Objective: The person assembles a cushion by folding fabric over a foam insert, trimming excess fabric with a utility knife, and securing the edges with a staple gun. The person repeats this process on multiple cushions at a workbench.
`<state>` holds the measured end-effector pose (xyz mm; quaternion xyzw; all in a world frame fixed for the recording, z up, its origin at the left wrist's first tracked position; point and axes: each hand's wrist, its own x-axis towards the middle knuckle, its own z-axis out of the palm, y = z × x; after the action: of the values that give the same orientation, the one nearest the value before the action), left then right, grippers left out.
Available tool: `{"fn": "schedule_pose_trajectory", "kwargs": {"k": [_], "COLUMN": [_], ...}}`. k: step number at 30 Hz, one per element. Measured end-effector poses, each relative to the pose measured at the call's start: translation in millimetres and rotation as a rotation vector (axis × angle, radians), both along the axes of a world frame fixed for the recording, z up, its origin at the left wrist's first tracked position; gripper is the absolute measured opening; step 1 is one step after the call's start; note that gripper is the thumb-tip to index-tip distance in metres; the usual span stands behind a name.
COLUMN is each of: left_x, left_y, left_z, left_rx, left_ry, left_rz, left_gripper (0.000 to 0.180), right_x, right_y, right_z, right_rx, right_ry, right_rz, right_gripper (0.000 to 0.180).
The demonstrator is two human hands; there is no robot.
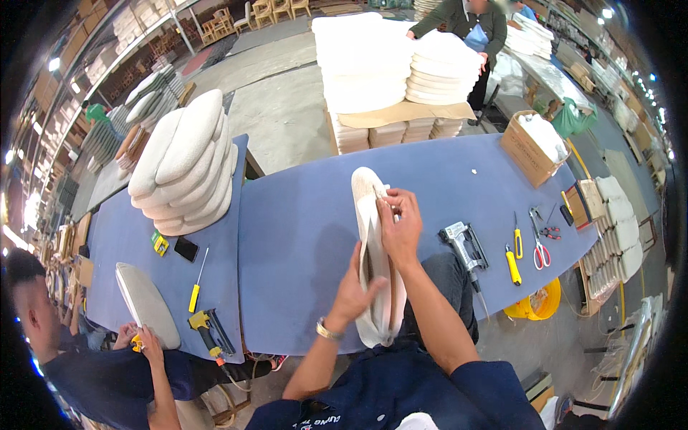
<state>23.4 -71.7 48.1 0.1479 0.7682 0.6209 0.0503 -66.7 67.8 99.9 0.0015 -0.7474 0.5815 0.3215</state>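
Cushion (371,247) position: stood on edge above the near side of the blue desk (294,236), long axis running away from the wearer; contact with the desk surface unclear. Judged light for its bulk, soft and yielding, textured cloth unlikely to slip, hard to damage. Left hand (350,290) grip: thumb and fingers apart, laid against the left side; broad palm support suits the padding. Right hand (400,223) grip: thumb and fingertips together, pinching cloth at the upper right. Brown strip (394,290) inside the opening: probably stiffer, the firmer place to brace. Loose cloth edge: likely creases; pinch lightly.
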Motion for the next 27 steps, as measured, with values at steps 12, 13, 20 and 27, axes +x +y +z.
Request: {"fn": "schedule_pose_trajectory", "kwargs": {"k": [12, 13, 20, 27], "left_x": [11, 9, 5, 6], "left_y": [36, 28, 12, 35], "left_z": [-6, -5, 28, 24], "left_rx": [-0.424, -0.416, -0.488, -0.847], "left_ry": [0.003, -0.006, 0.162, -0.169], "left_rz": [0.147, 0.121, -0.018, -0.445], "left_gripper": [0.103, 0.1, 0.08, 0.087], "right_x": [-24, -29, -25, 46], "right_y": [12, 10, 52, 116], "right_z": [7, 5, -22, -120], "right_rx": [0.143, 0.12, -0.003, 0.068], "right_ry": [0.026, 0.021, -0.163, -0.52], "right_rz": [0.014, 0.018, -0.118, -0.188], "right_gripper": [0.006, 0.007, 0.016, 0.016]}}
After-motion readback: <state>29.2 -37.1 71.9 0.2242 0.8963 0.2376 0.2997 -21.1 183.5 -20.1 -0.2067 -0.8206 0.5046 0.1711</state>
